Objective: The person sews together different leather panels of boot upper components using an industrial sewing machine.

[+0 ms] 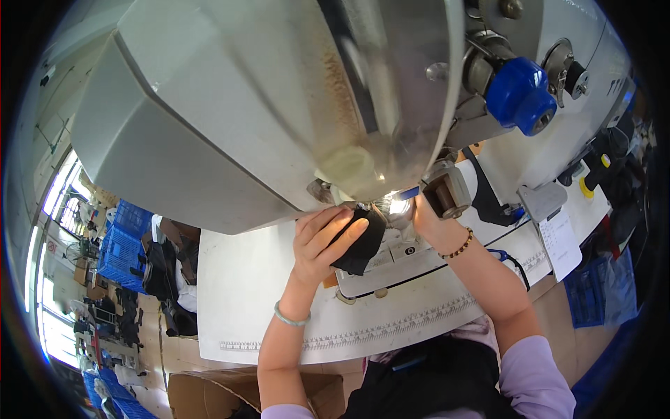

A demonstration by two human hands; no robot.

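My left hand [322, 241] grips a piece of black fabric [364, 243] close to the needle area of a large grey sewing machine [216, 133]. Its thumb and fingers press on the cloth, which hangs down over the front of the machine bed [377, 276]. On the other side of the lit needle area is my right hand [427, 218]. Machine parts cover its fingers, so what they touch is hidden. A bright lamp glow and the machine head hide where the fabric meets the needle.
A white table [258, 293] with a printed ruler edge surrounds the machine. Blue thread knob [520, 96] juts out at upper right. A paper sheet [560, 241] and dark fabric strip [485, 192] lie on the right. Blue crates [125, 244] and a cardboard box [209, 394] stand beyond the table.
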